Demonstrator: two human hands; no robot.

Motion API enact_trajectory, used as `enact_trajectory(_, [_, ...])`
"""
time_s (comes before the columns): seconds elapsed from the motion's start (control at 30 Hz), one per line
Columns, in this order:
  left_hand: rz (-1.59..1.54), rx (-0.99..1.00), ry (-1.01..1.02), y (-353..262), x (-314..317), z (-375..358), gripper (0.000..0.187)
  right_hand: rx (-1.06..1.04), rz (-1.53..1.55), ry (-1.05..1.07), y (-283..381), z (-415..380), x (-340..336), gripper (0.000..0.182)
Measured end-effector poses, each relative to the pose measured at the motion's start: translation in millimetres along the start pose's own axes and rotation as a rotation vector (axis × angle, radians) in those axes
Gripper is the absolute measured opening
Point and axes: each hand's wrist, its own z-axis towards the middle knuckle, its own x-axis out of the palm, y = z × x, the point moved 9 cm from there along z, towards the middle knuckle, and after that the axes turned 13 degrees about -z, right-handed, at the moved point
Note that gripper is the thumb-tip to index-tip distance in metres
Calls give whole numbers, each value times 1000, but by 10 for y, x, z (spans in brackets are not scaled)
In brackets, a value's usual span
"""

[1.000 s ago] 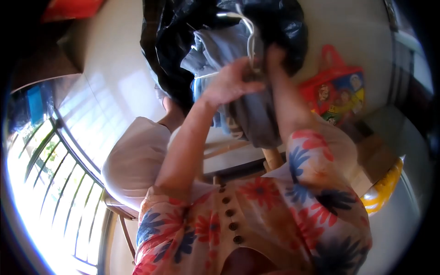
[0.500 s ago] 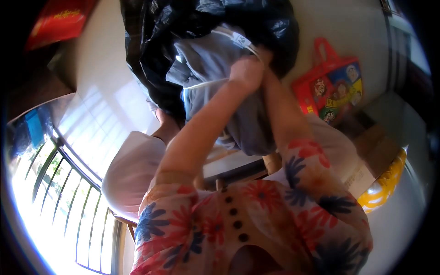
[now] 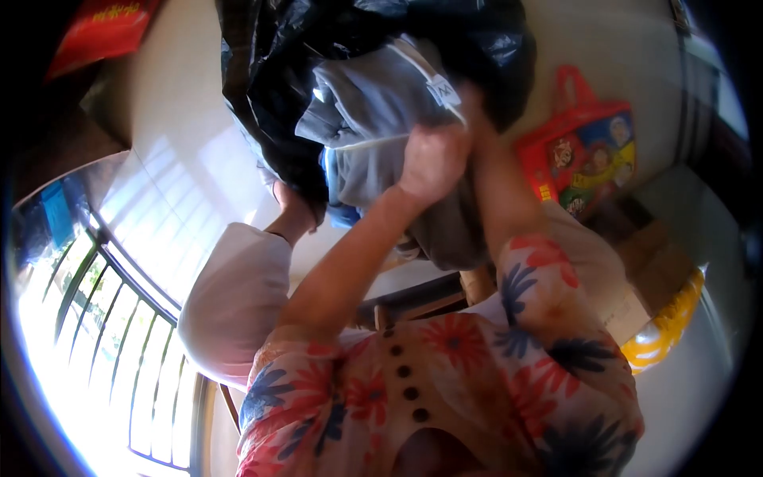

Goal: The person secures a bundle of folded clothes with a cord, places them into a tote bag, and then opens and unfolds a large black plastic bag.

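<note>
A grey garment (image 3: 373,95) with a pale band and a white size label marked M (image 3: 443,91) lies bunched at the mouth of a black plastic bag (image 3: 270,103). Part of it hangs down toward my lap. My left hand (image 3: 435,159) is closed on the garment, beside the end of the band. Just beyond it, my right hand (image 3: 470,103) is close to the label, dim against the bag; its fingers are mostly hidden. Some blue cloth (image 3: 342,213) shows under the grey fabric.
A red cartoon-print tote bag (image 3: 580,151) stands on the floor at right, with a cardboard box (image 3: 648,266) and a yellow package (image 3: 668,326) below it. Metal railings (image 3: 119,342) are at left. A red item (image 3: 103,32) is at upper left. My legs flank the bag.
My left hand has shifted slightly downward and right with the garment. The band and label have moved right and down, and more blue cloth shows.
</note>
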Motion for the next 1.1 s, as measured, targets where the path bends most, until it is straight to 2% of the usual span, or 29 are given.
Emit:
enact_trajectory(0.07, [37,30,-2,-22,-35,0,22,147,350,43,-117,-122,-210,30])
enact_trajectory(0.17, [-52,-198,-88,145,-277,92,26,334,882,93,-224,-615,-889,29])
enact_trajectory(0.23, [-77,-239,-123,228,-407,130,33,294,1163,165,-109,-920,-1539,31])
enact_trajectory(0.3, [-58,-250,-83,304,-428,149,30,119,1359,290,149,-1337,-2304,34])
enact_trajectory(0.33, [-13,-225,-43,307,-381,147,27,39,1188,303,243,-1543,-2677,35])
enact_trajectory(0.4, [85,-179,37,230,-314,134,23,-512,542,-26,498,-1891,-3366,32])
enact_trajectory(0.43, [24,-277,45,178,-276,113,22,-695,407,-152,551,-2093,-3498,29])
enact_trajectory(0.47, [102,-304,88,219,-192,88,23,-870,265,-268,668,-2314,-3545,27])
enact_trajectory(0.53, [267,-367,175,406,-12,26,27,-906,91,-203,840,-2547,-3611,27])
enact_trajectory(0.57, [263,-317,294,322,29,-15,36,-930,10,-135,962,-2617,-3656,27])
enact_trajectory(0.6, [339,-261,389,352,118,-81,32,-949,-67,-64,1064,-2681,-3650,27])
enact_trajectory(0.63, [124,-183,173,523,159,-86,29,-994,48,-79,1152,-2700,-3676,28])
enact_trajectory(0.67, [-94,-104,-35,692,165,-126,26,-1028,186,122,1256,-2647,-3614,20])
enact_trajectory(0.7, [2,288,-176,615,129,-215,24,-1141,494,276,1347,-2714,-3724,19])
enact_trajectory(0.73, [-62,194,-45,601,161,-179,30,-1245,805,422,1392,-2762,-3872,28])
enact_trajectory(0.77, [-116,91,78,524,161,-161,37,-1231,808,479,1370,-2688,-3843,39])
enact_trajectory(0.8, [-53,-140,227,589,139,-186,39,-1218,805,540,1326,-2608,-3770,52])
enact_trajectory(0.83, [99,-247,405,348,46,-232,44,-1179,580,450,1266,-2459,-3526,60])
enact_trajectory(0.93, [-160,-329,205,758,86,-240,41,-1042,218,327,1017,-2341,-2992,47])
enact_trajectory(0.97, [-136,-293,140,779,61,-212,39,-988,190,307,985,-2336,-2974,42])
enact_trajectory(1.07, [-377,-602,214,1016,110,-323,39,-802,48,275,830,-2334,-2998,28])
enact_trajectory(1.1, [-415,-551,198,661,-41,-280,37,-726,-34,286,760,-2351,-3062,24])
